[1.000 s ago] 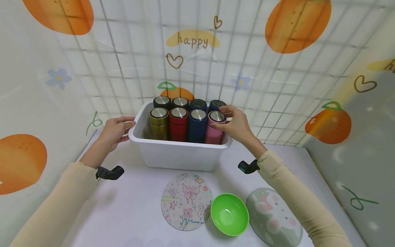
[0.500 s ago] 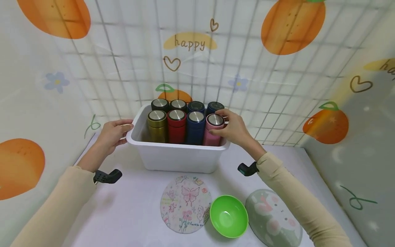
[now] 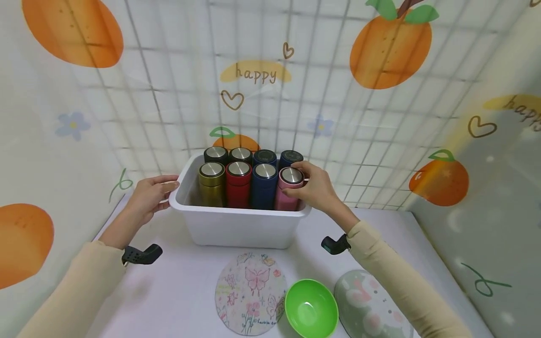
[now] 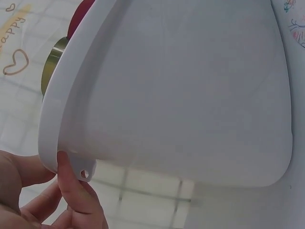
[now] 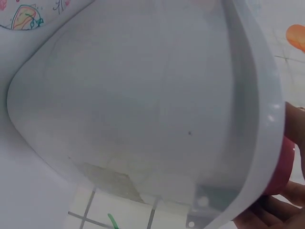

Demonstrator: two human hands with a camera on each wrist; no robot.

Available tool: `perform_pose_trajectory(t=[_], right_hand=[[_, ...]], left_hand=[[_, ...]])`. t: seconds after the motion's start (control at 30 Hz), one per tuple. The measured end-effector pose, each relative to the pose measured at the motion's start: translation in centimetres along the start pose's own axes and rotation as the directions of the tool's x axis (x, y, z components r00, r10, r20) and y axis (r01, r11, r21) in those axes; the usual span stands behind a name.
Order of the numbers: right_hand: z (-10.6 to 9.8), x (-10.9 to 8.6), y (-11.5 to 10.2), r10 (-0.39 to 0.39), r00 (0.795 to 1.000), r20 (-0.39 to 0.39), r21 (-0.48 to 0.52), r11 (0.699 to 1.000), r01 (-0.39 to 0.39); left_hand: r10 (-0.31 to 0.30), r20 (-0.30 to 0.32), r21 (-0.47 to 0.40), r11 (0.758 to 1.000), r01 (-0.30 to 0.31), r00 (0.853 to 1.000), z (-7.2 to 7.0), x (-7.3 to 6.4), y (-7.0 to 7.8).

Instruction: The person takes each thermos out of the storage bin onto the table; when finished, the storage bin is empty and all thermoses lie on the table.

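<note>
My left hand [image 3: 148,196] at the white bin [image 3: 241,229], my right hand [image 3: 316,188] at the pink bottle [image 3: 286,199].
At the left, my thumb and fingers pinch the bin's end, with little gap between them. In its front row stand a gold bottle [image 3: 212,191], a red bottle [image 3: 238,191], a blue bottle [image 3: 264,192], then the pink bottle, upright, at the right end; my right thumb and fingers are curled around its top, parted only by it. On the backdrop [image 3: 186,105] above the bin I read "happy", and again at far right; the writing on the round mat [image 3: 251,295] is too small for me. The left wrist view shows a tab [image 4: 80,163] with a hole beside my fingers, which the head view hides.
</note>
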State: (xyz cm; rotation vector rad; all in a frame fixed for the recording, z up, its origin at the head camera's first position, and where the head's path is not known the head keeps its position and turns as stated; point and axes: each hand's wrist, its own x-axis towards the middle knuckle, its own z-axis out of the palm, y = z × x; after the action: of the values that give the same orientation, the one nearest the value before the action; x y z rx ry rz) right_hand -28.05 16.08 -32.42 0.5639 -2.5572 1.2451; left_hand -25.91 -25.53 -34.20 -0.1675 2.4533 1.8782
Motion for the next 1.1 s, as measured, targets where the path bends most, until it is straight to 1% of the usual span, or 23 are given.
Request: perform_pose_trajectory(t=[0.2,0.3,0.43,0.6,0.7,0.83,0.97,1.1], right_hand=[[0.3,-0.2,-0.3,0.004,1.000,-0.009,0.014,1.000,-0.004],[0.6,-0.1,-0.6,-0.004,1.000,-0.019,0.010,1.000,0.004],[0.6,0.0,-1.1,-0.026,1.000,-0.016,0.014,1.000,0.026],[-0.3,-0.1,-1.4,-0.014,0.999,-0.040,-0.011,1.000,0.014],[-1.0,-0.3,-1.7,-0.011,0.999,-0.051,-0.013,1.000,0.011],[-1.4,0.0,-2.4,-0.050,0.997,-0.067,-0.001,0.999,0.050],[-1.9,0.1,-2.9,-0.075,0.993,-0.094,0.012,0.997,0.076],[-2.5,-0.1,-3.3,-0.088,0.988,-0.123,0.014,0.996,0.091]], left_hand=[[-0.025,-0.001,0.002,1.000,0.025,1.000,-0.3,0.0,0.2],[-0.022,-0.001,0.008,1.000,0.022,1.000,-0.7,-0.2,0.2],[-0.006,-0.022,0.018,1.000,0.007,1.000,-1.0,-0.4,0.3],[-0.010,-0.009,-0.007,1.000,0.010,1.000,-0.3,0.0,0.3],[-0.019,-0.014,-0.004,1.000,0.019,1.000,0.2,0.2,0.3],[-0.020,-0.032,0.000,1.000,0.020,0.999,-0.1,0.1,0.2],[-0.021,-0.020,-0.002,1.000,0.021,1.000,-0.2,0.1,0.2],[-0.028,-0.008,-0.008,1.000,0.028,1.000,0.0,0.1,0.4]])
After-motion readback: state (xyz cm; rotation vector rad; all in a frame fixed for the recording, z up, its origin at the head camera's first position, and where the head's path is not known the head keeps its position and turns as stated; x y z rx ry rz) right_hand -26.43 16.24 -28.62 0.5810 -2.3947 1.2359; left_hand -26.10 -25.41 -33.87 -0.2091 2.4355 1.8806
